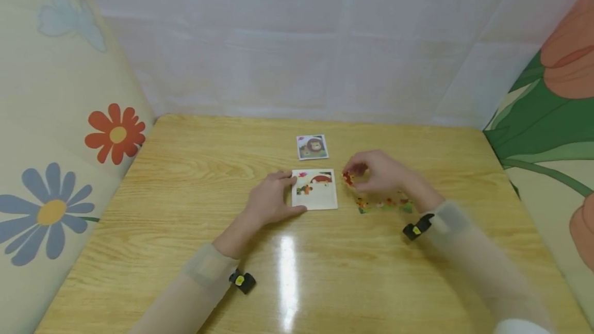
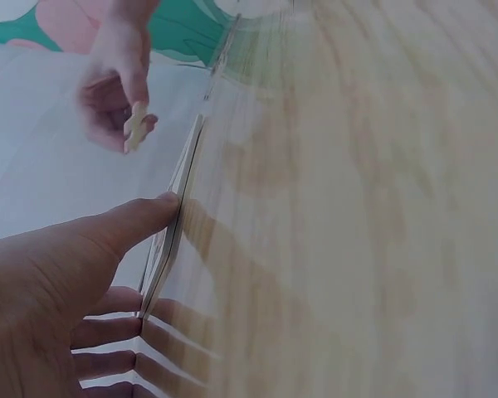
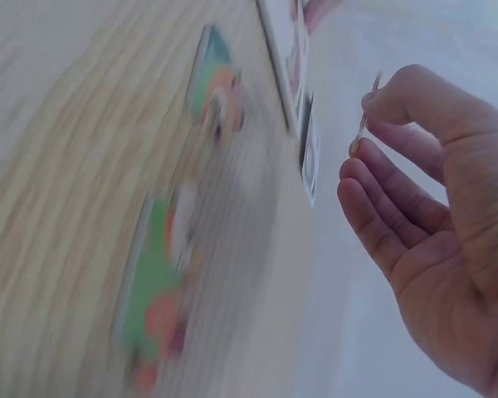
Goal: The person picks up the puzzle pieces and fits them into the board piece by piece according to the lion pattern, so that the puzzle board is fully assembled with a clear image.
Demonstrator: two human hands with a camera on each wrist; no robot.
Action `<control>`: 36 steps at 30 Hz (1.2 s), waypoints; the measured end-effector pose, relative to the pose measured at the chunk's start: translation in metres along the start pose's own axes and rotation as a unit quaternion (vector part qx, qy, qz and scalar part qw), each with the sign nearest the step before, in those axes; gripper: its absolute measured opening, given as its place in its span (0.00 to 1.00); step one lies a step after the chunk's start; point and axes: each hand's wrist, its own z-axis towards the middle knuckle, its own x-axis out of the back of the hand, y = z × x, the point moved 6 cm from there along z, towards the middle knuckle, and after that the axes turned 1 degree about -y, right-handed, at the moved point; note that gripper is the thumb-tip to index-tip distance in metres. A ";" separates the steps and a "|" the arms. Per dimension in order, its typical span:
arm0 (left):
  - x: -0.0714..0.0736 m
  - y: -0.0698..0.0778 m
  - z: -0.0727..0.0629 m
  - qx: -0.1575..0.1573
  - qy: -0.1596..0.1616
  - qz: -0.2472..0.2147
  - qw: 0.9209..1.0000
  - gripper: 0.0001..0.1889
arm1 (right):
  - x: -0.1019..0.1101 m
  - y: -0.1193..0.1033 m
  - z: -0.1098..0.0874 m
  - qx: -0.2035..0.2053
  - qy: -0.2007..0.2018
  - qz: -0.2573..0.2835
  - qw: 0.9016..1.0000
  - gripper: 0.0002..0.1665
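Observation:
A square white puzzle board [image 1: 320, 201], partly filled with printed pieces, lies flat mid-table. My left hand [image 1: 270, 199] holds it at the left side, thumb at the near edge and fingers by the far left corner. In the left wrist view the thumb [image 2: 149, 215] presses on the board's rim. Just right of the board, above the table, my right hand [image 1: 382, 173] pinches a reddish-brown puzzle piece [image 1: 347, 179] between thumb and fingers. The right wrist view shows that piece [image 3: 359, 133] edge-on. Several loose puzzle pieces [image 1: 362, 205] lie below the right hand, partly hidden by it.
Behind the board lies a small picture card [image 1: 313, 147] with a lion on it. The wooden table [image 1: 209, 169] backs onto a white cloth [image 1: 297, 66]. Flower-printed panels stand at left and right.

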 end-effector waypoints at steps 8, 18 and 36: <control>-0.001 -0.001 -0.001 -0.007 0.004 -0.004 1.000 0.46 | -0.031 -0.024 0.039 0.013 -0.038 -0.035 0.999 0.21; -0.002 -0.003 -0.001 -0.011 0.010 -0.007 1.000 0.45 | -0.054 -0.039 0.062 0.048 -0.050 -0.095 0.993 0.18; -0.002 -0.003 -0.001 -0.009 0.013 -0.008 1.000 0.45 | -0.060 -0.043 0.063 0.027 -0.047 -0.116 0.992 0.16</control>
